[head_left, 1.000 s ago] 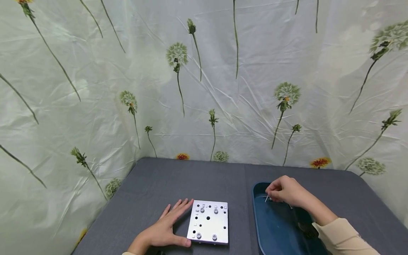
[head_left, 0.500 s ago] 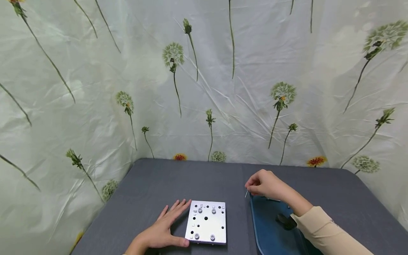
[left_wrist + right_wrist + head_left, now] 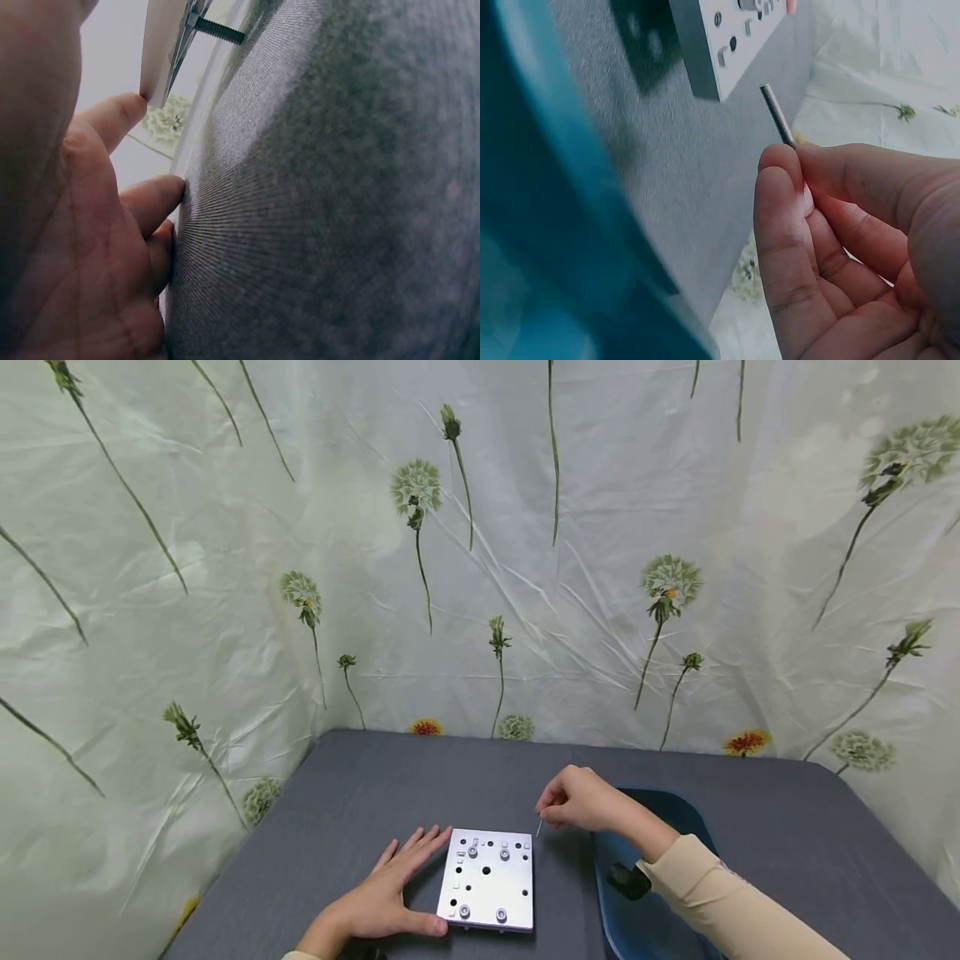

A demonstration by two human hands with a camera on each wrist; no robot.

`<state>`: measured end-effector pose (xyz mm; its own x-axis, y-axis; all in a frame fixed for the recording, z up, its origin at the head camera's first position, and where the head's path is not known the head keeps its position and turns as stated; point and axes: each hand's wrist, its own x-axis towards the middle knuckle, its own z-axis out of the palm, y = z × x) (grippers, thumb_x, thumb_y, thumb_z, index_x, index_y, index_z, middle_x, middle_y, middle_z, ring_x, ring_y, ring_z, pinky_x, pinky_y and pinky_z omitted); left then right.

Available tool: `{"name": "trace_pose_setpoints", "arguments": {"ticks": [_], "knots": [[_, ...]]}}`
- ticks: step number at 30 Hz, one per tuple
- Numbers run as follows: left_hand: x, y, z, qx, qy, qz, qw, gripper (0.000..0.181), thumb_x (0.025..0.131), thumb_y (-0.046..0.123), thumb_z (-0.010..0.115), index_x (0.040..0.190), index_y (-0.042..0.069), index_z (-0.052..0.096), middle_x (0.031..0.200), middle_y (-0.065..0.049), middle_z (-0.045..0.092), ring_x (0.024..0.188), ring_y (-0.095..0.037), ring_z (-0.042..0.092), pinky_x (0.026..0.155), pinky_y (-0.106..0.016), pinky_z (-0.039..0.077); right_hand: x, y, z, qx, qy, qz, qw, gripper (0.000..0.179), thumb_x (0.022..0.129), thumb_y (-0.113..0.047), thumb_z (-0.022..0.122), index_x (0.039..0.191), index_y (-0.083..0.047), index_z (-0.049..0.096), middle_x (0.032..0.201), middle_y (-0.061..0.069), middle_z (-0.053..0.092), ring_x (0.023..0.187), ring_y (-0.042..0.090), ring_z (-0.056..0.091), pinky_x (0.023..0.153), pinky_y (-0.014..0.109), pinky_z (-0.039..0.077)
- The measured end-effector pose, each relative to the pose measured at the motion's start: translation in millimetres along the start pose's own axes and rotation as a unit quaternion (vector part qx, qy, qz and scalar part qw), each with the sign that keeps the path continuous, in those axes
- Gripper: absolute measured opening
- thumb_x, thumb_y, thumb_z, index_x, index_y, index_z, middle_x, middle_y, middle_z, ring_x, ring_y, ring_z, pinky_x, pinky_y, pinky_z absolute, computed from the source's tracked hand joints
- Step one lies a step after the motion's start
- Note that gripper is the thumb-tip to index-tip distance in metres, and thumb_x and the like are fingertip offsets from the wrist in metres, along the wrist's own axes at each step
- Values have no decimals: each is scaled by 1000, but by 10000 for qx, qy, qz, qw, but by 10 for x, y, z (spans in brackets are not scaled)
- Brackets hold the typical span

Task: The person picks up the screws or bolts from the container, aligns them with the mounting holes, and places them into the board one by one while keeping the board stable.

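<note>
A square silver metal plate [image 3: 487, 881] with several holes lies on the grey cloth, socket-head screws [image 3: 502, 914] standing in it near its corners. From its underside a threaded screw end [image 3: 219, 30] sticks out in the left wrist view. My left hand [image 3: 393, 889] is spread at the plate's left side, index fingertip at the far corner and thumb at the near one. Between thumb and fingertips my right hand [image 3: 588, 802] pinches a thin threaded screw [image 3: 778, 114], its end pointing down; the fingers hide its head. That hand is right of the plate's far right corner.
A deep blue tray [image 3: 602, 902] stands right of the plate, partly under my right forearm. Grey cloth [image 3: 420, 777] covers the table. Behind it hangs a pale sheet [image 3: 480, 568] printed with dandelions.
My right hand has come out of the blue tray and moved left toward the plate, carrying the screw. My left hand stays at the plate's left side.
</note>
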<state>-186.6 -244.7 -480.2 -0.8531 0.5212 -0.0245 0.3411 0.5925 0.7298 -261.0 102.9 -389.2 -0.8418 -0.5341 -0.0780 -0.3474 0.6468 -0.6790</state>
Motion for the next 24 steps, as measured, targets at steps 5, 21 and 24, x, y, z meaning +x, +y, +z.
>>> {"name": "trace_pose_setpoints", "arguments": {"ticks": [5,21,24], "knots": [[-30,-41,5,41,-8,-69,10000,113,82,49,93,172,25,28,179,-14,26,165,-53,13,120,-87,-3,91,-54,141,38,-82,-97,9999,8,98,-6,76,97,-1,83,81,4,79,70,12,71,67,28,61],[27,-6,7,-56,17,-187,9998,116,80,50,93,172,26,28,179,-14,24,166,-51,11,120,-87,-3,215,-103,204,50,-203,-34,9998,8,98,-7,77,95,-2,83,78,2,77,69,14,70,65,26,58],[40,-9,22,-10,29,-165,9999,116,80,50,94,172,25,29,179,-14,24,166,-51,11,120,-87,-3,222,-91,206,51,-221,-1,9997,8,98,-7,77,95,-3,83,77,2,77,69,14,70,65,25,57]]}}
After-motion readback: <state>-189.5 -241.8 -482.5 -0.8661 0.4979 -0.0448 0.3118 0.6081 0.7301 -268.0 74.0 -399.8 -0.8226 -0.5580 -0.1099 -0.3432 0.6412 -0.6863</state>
